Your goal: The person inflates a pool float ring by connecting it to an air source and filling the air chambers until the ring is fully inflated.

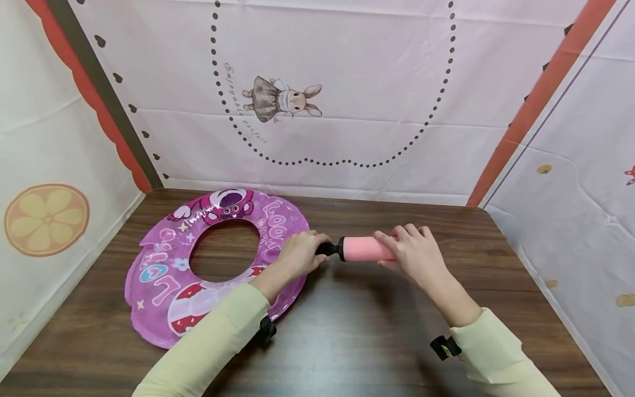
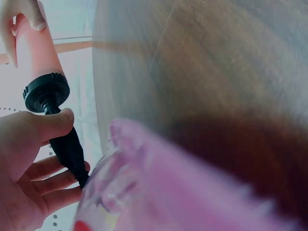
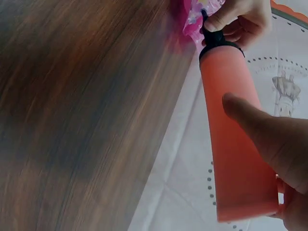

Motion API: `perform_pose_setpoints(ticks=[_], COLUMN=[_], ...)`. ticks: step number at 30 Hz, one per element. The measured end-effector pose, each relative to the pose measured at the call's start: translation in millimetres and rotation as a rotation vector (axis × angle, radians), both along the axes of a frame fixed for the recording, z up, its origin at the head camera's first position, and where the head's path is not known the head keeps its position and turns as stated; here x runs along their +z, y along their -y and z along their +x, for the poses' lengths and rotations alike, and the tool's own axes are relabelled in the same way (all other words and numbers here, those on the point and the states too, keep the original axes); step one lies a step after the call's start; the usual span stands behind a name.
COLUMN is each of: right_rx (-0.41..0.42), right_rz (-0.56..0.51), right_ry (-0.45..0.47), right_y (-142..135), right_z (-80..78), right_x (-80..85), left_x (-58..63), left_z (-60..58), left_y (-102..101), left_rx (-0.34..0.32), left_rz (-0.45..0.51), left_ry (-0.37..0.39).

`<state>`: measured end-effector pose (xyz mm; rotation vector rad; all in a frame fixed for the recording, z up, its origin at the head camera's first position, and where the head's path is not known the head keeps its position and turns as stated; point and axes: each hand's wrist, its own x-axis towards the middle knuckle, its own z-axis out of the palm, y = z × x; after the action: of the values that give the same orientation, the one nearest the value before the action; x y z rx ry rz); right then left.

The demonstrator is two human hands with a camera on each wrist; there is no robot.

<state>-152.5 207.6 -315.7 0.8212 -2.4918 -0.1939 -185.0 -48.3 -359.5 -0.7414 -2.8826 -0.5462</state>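
A pink hand pump with a black end is held level above the table between both hands. My right hand grips its pink barrel, the thumb lying along the near side. My left hand pinches the black tapered nozzle between thumb and fingers. In the left wrist view the nozzle's tip points at the edge of the purple swim ring, and the ring's film overlaps it there. The ring is puffed up, printed with a bear and letters, and lies under my left forearm.
The brown wooden table carries the ring on its left half. A printed cloth with a rabbit drawing hangs behind the table's back edge, and further cloths flank it left and right.
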Motion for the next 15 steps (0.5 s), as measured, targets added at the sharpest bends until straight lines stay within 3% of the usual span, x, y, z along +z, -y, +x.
perform_pose_setpoints(ticks=[5,15], right_rx=[-0.001,-0.017], right_rz=[-0.017,-0.056], right_ry=[0.046,0.067], right_y=[-16.9,-77.0], right_z=[4.7,16.6], right_x=[0.5,11.2], left_x=[4.2,-1.5], left_z=[-0.2,-2.4], left_y=[0.2,1.3], left_rx=[-0.013,-0.025], left_rz=[-0.036,-0.065], left_ry=[0.015,0.003])
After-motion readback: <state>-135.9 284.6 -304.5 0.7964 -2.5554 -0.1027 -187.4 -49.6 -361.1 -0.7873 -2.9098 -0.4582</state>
